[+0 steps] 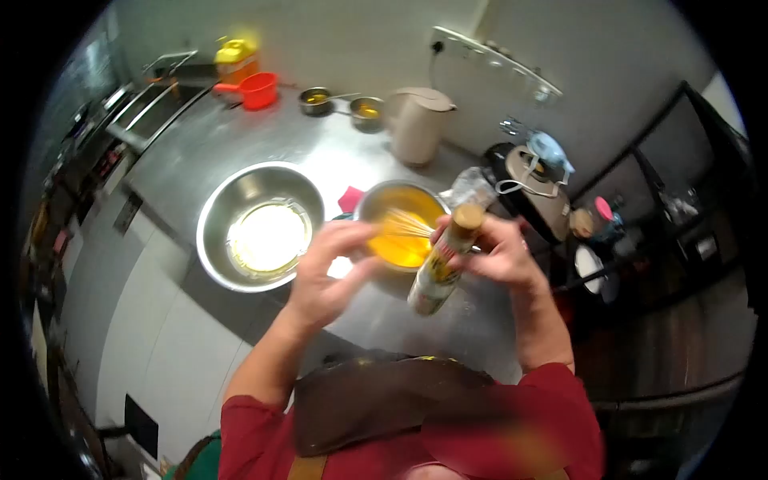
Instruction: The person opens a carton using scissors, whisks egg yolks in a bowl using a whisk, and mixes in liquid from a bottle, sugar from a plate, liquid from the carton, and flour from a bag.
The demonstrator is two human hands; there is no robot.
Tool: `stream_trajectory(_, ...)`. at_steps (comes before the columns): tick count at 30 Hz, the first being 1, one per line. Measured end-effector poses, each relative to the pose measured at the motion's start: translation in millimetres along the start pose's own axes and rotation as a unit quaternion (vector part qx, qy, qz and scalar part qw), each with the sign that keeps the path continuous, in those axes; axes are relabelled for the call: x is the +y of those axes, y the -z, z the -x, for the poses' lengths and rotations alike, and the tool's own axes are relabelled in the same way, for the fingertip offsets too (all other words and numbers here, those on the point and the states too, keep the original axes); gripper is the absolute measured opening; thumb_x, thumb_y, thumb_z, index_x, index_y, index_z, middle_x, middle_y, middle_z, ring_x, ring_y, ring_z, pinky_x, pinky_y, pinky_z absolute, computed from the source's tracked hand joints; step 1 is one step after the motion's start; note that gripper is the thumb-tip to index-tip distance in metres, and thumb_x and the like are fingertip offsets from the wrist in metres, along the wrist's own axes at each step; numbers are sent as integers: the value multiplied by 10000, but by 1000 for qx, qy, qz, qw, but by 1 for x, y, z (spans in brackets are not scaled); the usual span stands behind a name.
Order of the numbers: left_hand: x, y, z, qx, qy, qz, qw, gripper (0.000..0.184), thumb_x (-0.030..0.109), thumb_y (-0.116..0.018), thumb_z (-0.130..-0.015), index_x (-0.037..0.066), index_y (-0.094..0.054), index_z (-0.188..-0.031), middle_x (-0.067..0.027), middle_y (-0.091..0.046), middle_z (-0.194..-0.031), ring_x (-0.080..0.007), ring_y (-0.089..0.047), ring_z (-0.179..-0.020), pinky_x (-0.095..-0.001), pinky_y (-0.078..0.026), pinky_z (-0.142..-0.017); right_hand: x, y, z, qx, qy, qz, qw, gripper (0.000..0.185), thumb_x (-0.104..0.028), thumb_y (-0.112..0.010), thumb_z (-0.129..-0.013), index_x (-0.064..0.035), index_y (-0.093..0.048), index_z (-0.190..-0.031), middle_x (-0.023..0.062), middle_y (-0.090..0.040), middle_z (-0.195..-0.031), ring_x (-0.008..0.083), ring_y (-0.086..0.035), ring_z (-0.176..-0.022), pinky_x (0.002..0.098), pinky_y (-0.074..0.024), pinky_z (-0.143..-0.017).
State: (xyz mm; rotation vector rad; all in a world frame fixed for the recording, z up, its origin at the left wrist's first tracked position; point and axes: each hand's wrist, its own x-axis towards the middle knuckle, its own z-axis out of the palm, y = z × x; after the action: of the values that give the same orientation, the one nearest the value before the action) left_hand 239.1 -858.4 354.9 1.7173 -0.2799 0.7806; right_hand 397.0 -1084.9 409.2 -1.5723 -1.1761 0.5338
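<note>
My right hand point(506, 254) grips a bottle point(437, 278) with a brown cap and a pale label with yellow and red print. The bottle is tilted, its cap toward the far side. My left hand point(330, 268), slightly blurred, is open with thumb and fingers apart, holding nothing, between two bowls. Just beyond my hands stands a metal bowl point(362, 210) of bright yellow-orange liquid point(392, 250), with a whisk point(406, 223) in it. To the left sits a larger steel bowl point(210, 240) with a thin layer of clear liquid at its bottom.
On the steel counter point(160, 172) stand a beige kettle point(418, 128), two small metal pots, one here point(366, 114), a red dipper point(259, 91) and a yellow-orange jug point(238, 60). A rice cooker point(540, 196) is at right, beside a black shelf rack point(640, 172). A sink point(160, 108) lies far left.
</note>
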Motion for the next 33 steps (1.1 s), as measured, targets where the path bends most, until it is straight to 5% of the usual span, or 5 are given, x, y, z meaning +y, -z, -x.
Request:
stream_trajectory(6, -16, -9, 28, -51, 97, -69, 992, 465, 158, -789, -728, 59, -622, -1151, -62, -574, -1049, -123, -548, -815, -241, -464, -668, 57, -83, -10, -42, 13, 44, 998, 437, -114, -726, -784, -7, -580, -1182, 89, -654, -1048, 161, -623, -946, 313, -497, -837)
stream_trajectory(15, -45, -26, 57, -29, 273, -53, 960, 310, 120, -758, -724, 20, -638, -992, -32, -605, -964, -93, -598, -852, -224, -519, -697, 109, -112, 11, 7, 10, 174, 985, 463, -202, -771, -716, -54, -611, -1124, 144, -646, -1029, 242, -647, -940, 334, -504, -786)
stream_trajectory(21, -36, -13, 73, -75, 319, -34, 944, 329, 77, -739, -729, 38, -603, -1026, -22, -595, -968, -95, -580, -883, -246, -521, -738, 144, -124, 37, -89, -169, 74, 979, 553, -273, -825, -618, -69, -590, -1076, 133, -647, -996, 229, -633, -923, 370, -491, -805)
stream_trajectory(26, -19, 12, 89, -177, 355, -46, 917, 394, 111, -818, -672, 64, -523, -928, 11, -519, -844, -65, -509, -747, -227, -451, -608, 134, -125, 43, -104, 25, 256, 961, 458, -219, -792, -574, -93, -580, -961, 103, -611, -862, 316, -607, -833, 404, -482, -730)
stream_trajectory(33, -7, 10, 100, -276, 368, -23, 887, 492, 185, -856, -634, 85, -419, -836, 17, -429, -764, -89, -420, -691, -251, -385, -586, 118, -126, 57, -150, 52, 270, 950, 486, -196, -789, -530, -95, -570, -952, 89, -580, -841, 310, -589, -823, 398, -466, -727)
